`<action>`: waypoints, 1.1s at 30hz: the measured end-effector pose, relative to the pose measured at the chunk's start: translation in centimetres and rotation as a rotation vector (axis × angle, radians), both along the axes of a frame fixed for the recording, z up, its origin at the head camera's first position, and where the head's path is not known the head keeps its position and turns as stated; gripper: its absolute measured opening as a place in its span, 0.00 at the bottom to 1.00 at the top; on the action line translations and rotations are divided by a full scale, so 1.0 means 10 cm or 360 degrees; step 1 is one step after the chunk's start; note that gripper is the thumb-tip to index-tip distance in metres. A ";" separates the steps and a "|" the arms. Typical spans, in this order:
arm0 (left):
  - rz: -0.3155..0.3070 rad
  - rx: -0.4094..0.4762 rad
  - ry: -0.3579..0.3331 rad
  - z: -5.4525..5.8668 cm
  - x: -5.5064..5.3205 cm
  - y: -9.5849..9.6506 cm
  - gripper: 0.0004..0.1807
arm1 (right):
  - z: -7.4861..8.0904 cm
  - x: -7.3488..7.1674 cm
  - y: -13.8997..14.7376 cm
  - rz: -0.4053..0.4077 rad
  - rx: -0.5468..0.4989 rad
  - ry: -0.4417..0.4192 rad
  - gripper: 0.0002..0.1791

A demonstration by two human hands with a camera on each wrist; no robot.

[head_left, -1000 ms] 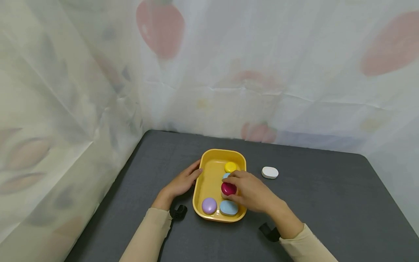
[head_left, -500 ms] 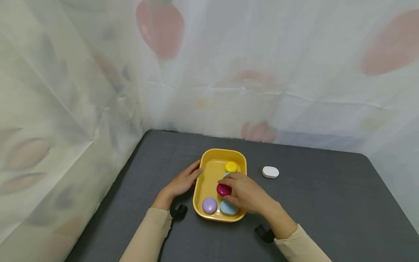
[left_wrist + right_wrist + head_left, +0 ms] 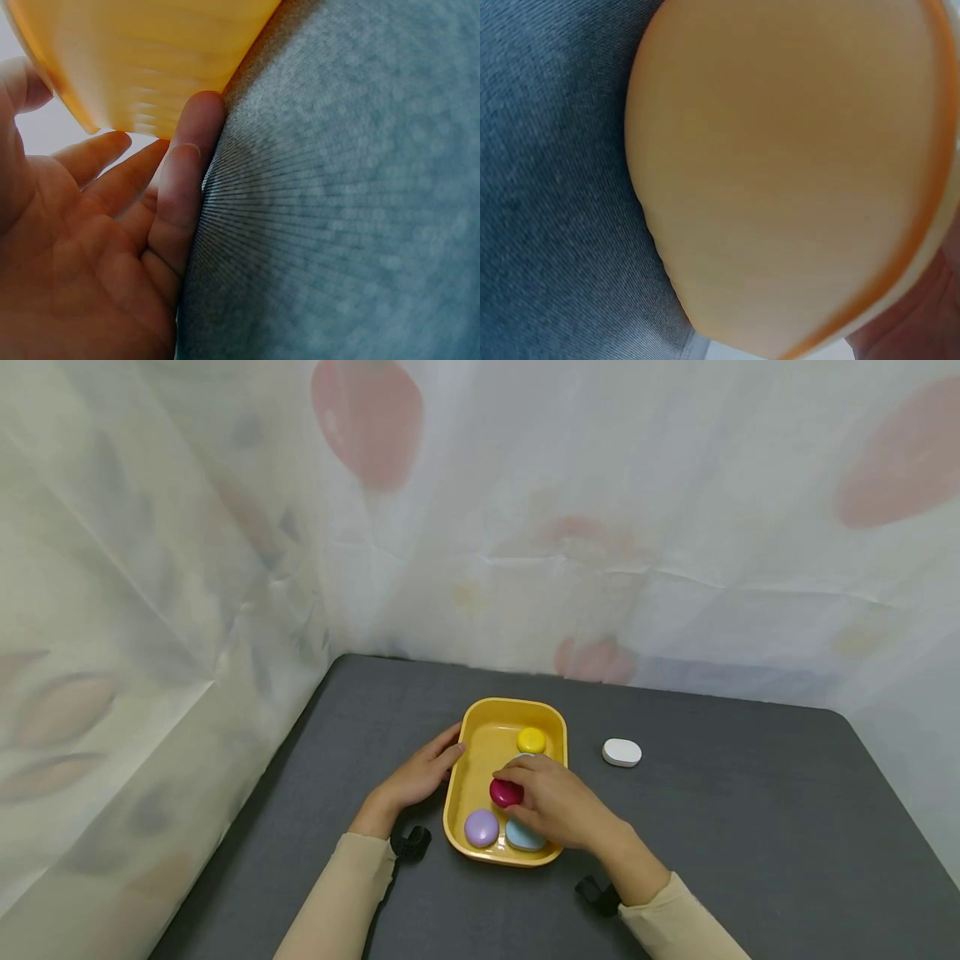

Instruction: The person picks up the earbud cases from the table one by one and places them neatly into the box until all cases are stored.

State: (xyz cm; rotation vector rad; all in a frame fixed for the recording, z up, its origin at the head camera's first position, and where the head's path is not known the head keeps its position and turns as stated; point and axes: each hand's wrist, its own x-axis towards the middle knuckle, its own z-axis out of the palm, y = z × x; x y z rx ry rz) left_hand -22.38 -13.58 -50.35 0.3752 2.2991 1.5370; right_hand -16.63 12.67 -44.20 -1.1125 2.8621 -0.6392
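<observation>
A yellow rectangular tray [image 3: 467, 777] lies on the dark table. My left hand [image 3: 416, 779] holds its left side, thumb over the rim and fingers against the outer wall [image 3: 150, 52]. My right hand [image 3: 562, 800] reaches over the right rim and pinches a glossy dark-red rounded piece [image 3: 506, 792] between thumb and fingers, inside the tray. Below it lie a round lilac piece [image 3: 482, 828] and a light-blue oblong piece [image 3: 523, 836], partly under the hand. Farther up is a round yellow piece [image 3: 532, 741]. Another light-blue piece [image 3: 525, 757] is mostly hidden by my right fingers.
A white oblong piece [image 3: 622, 752] lies on the table [image 3: 735, 827] to the right of the tray. Pale fruit-printed curtains [image 3: 480, 527] hang behind and on the left. In the right wrist view, the tray's outer wall [image 3: 780, 165] fills most of the picture.
My right hand has moved left with the dark-red piece, away from the tray's right side toward its middle. My left hand stays on the tray's left side.
</observation>
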 end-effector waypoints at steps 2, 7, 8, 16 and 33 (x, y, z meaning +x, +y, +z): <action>-0.0008 0.0008 0.0002 0.00 0.00 0.00 0.32 | -0.01 -0.01 -0.01 -0.0003 -0.0001 0.0003 0.24; -0.0009 0.0016 -0.0009 0.01 -0.01 0.01 0.31 | -0.04 -0.02 -0.03 -0.0015 -0.0004 0.0014 0.24; -0.0009 0.0015 -0.0009 0.01 -0.01 0.01 0.30 | -0.04 -0.03 -0.04 -0.0015 -0.0007 0.0014 0.24; 0.0000 -0.0007 -0.0002 0.05 0.01 0.01 0.30 | -0.09 -0.07 -0.10 -0.0018 -0.0030 -0.0008 0.25; 0.0019 -0.0021 -0.0011 0.05 0.02 0.00 0.31 | -0.18 -0.12 -0.22 -0.0012 0.0024 -0.0062 0.22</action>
